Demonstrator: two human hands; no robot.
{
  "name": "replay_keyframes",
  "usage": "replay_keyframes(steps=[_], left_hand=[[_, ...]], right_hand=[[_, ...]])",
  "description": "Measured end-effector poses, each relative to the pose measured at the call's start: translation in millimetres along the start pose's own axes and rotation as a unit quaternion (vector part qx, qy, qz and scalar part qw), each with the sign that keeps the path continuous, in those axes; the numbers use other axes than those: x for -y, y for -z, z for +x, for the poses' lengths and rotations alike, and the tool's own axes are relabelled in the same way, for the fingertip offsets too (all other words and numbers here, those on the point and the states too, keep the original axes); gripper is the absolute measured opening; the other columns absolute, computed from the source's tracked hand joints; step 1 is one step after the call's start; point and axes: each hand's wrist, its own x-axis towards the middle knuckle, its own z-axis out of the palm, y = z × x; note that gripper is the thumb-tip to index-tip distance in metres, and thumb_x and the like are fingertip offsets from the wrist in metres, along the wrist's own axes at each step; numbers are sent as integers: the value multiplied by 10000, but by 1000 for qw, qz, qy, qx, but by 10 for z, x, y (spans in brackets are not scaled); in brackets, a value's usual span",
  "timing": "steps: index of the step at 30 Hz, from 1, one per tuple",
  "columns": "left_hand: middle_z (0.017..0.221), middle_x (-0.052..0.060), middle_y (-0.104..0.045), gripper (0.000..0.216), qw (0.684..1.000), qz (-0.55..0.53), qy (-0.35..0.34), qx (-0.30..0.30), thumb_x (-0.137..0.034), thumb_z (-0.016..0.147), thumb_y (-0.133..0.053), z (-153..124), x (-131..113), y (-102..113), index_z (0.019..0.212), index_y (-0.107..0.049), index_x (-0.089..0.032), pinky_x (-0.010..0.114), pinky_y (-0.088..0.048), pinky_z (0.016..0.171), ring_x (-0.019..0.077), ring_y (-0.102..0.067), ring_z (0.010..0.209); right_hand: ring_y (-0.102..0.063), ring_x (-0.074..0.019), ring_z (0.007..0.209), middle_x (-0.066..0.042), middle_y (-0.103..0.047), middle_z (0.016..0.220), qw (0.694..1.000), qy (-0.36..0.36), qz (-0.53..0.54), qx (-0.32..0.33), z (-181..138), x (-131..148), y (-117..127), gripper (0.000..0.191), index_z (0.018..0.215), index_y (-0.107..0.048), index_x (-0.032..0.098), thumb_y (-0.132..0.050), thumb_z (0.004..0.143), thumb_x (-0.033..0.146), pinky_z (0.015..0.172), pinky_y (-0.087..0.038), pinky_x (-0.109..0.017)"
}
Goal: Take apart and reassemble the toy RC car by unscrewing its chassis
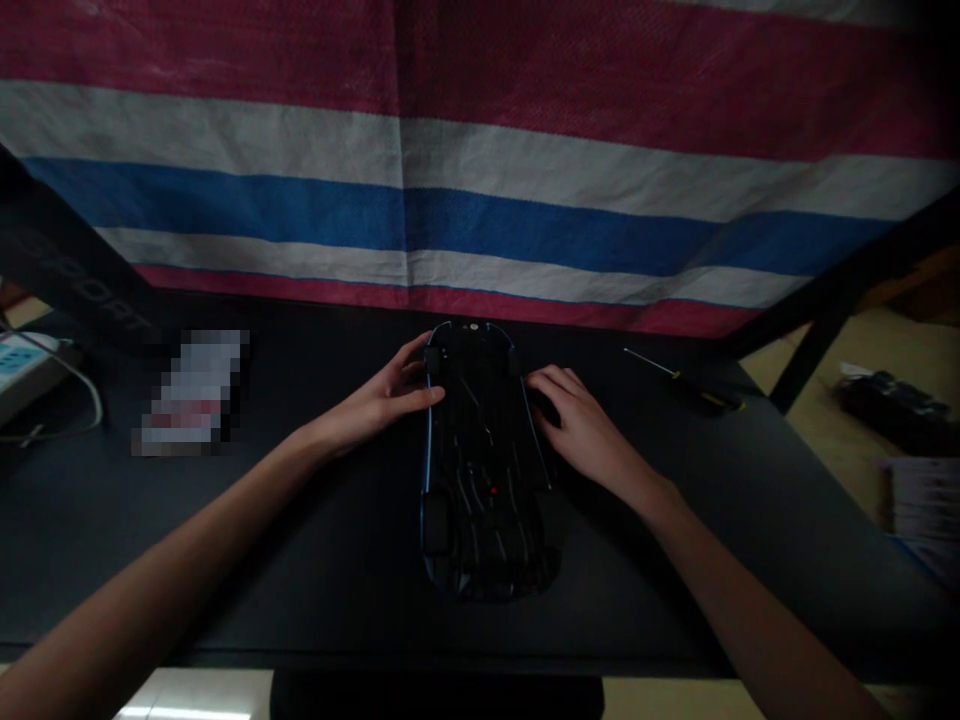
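Note:
A toy car [480, 430] with a black underside and blue sides lies upside down on the dark tabletop, its length running away from me. My left hand [386, 395] grips its left edge near the far wheel, the thumb over the underside and the fingers along the side. At the right edge, my right hand [570, 410] is closed against the car, fingers bent and their tips partly hidden. A small red spot shows on the underside towards the near end. To the right of my right hand lies a screwdriver [675, 376] with a thin metal shaft.
A striped red, white and blue sheet [465, 220] hangs behind the black table [315, 560]. On the left are a blurred-out pale rectangular object [196, 385] and a white power strip [30, 365] with a cable. Dark items lie beyond the table's right edge.

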Motion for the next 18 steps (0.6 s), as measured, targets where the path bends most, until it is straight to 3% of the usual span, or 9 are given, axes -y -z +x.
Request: replay_keyframes(steps=[5,11,13,16,18], left_hand=[[1449,60,-636,774,994,-100,34,4,-224,893,-740,2,27,65,1585,-432,-382,529,-360,1205,287,-593,1329],[1330,49,-698,697,987,-157,36,-3,-217,918,-718,36,49,73,1556,-477,-358,486,-381,1171,253,-634,1238],[1350,44,-691,669,987,-155,38,-8,-231,930,-716,38,44,62,1546,-490,-363,494,-369,1181,259,-629,1251],[1362,40,-687,670,989,-144,36,-4,-235,928,-719,37,38,57,1543,-490,-372,509,-358,1189,268,-620,1270],[1344,41,-694,694,990,-134,35,-1,-228,919,-723,37,39,61,1551,-477,-373,513,-362,1184,267,-623,1264]], right_hand=[[-563,-302,1116,-98,-638,1184,1000,4,-15,3,-13,23,15,188,1141,-622,238,-546,990,157,990,-504,-502],[-566,-292,1157,-89,-665,1193,998,-4,-13,-54,8,47,58,181,1157,-634,249,-508,1028,231,1031,-476,-498],[-588,-284,1108,-75,-681,1117,997,-21,-2,-75,27,72,103,165,1057,-641,259,-478,1049,284,1007,-482,-489],[-618,-247,908,-51,-650,887,993,-62,41,-92,71,103,160,339,822,-582,254,-407,1082,386,897,-513,-445],[-628,-224,836,-39,-624,841,987,-88,84,-102,116,118,176,348,809,-560,254,-403,1076,412,814,-536,-408]])
